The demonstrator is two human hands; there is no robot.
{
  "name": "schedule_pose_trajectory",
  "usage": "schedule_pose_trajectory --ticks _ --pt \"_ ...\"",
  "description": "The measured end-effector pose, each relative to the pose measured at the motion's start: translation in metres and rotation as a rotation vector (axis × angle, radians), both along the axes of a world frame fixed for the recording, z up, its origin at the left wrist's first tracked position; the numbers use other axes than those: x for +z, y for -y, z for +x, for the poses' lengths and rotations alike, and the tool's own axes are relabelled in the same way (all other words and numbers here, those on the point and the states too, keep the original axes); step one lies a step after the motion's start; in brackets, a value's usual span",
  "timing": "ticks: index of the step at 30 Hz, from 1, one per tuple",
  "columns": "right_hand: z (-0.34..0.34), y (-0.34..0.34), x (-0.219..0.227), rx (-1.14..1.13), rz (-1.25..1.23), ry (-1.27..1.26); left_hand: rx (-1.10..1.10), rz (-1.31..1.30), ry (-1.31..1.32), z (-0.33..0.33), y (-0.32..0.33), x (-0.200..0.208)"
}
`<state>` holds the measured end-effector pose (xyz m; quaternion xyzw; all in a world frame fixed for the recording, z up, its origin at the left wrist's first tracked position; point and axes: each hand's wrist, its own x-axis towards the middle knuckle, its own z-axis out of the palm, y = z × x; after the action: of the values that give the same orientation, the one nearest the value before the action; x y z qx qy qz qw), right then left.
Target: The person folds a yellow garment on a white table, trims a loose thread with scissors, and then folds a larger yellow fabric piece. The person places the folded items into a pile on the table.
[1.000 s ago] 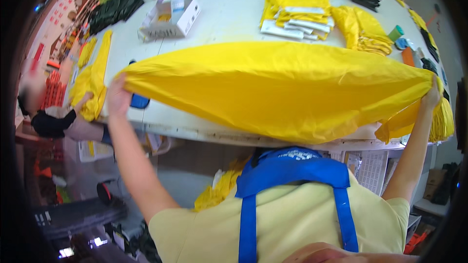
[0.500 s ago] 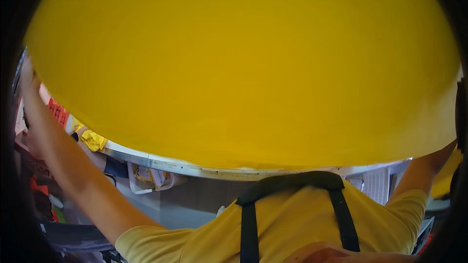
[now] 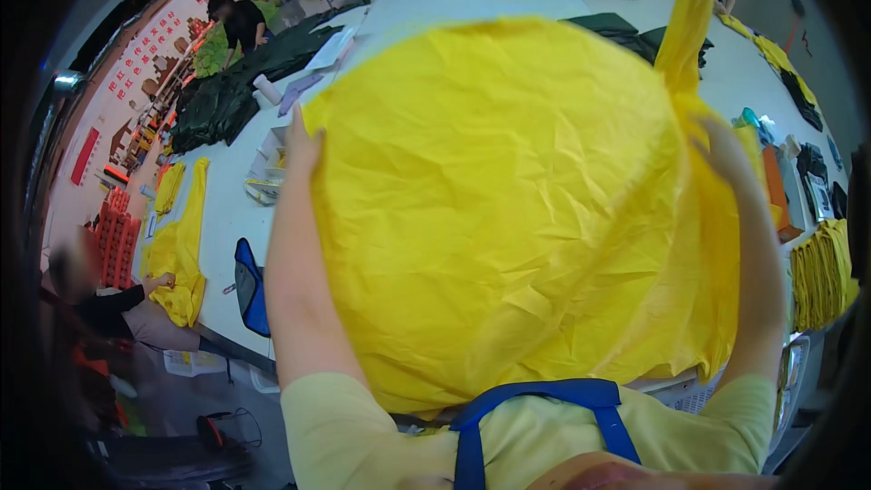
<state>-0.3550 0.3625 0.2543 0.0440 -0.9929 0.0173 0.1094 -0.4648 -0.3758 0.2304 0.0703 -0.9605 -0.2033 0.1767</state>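
A large sheet of thin yellow fabric (image 3: pixel 508 209) spreads between my arms, creased and covering the table in front of me. It appears to be a garment, since a long sleeve-like strip (image 3: pixel 689 23) rises from its upper right corner. At its upper left edge, my left hand (image 3: pixel 305 143) grips the fabric. The right edge, below the strip, is bunched in my right hand (image 3: pixel 719 147), which is slightly blurred. Its fingers are partly hidden by the cloth. The near edge of the fabric hangs close to my chest.
Under the fabric is a white table (image 3: pixel 435 2). Dark green garments (image 3: pixel 218 109) lie along its far left, and a blue pouch (image 3: pixel 251 289) sits left of my forearm. Folded yellow cloths (image 3: pixel 819 277) are stacked at right. A co-worker's hand (image 3: pixel 163 280) touches yellow fabric at left.
The yellow fabric, which filled most of the view, has dropped lower and creased, uncovering the table and room. My hands have come inward from the view's edges.
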Motion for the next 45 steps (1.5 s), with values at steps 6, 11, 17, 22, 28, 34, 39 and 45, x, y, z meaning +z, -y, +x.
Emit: schedule_pose_trajectory --ticks 6,11,17,22,28,34,39,45 --pt "0.22 -0.096 -0.17 -0.623 -0.164 -0.124 0.387 0.406 0.481 0.2 0.006 -0.188" --pt "0.35 -0.108 -0.269 -0.82 -0.829 0.065 0.398 1.639 0.717 0.368 -0.005 -0.213" --pt "0.35 -0.116 -0.259 -0.699 -0.4 0.302 0.058 1.82 0.906 0.49 0.002 -0.211" --pt "0.328 -0.209 -0.269 -0.613 -0.256 0.219 0.309 1.137 1.026 0.48 0.03 -0.203" --pt "0.261 -0.375 -0.092 -0.02 0.734 -0.203 0.108 1.122 0.14 0.346 0.089 -0.029" --pt "0.319 -0.294 -0.094 -0.635 0.242 0.478 0.15 0.487 0.447 0.411 0.12 -0.046" --pt "0.377 -0.251 -0.221 -0.614 0.077 0.555 0.381 -0.08 0.701 0.46 0.124 -0.177" --pt "0.387 -0.201 -0.25 -0.691 0.051 0.545 0.162 -0.189 0.691 0.415 -0.047 -0.225"
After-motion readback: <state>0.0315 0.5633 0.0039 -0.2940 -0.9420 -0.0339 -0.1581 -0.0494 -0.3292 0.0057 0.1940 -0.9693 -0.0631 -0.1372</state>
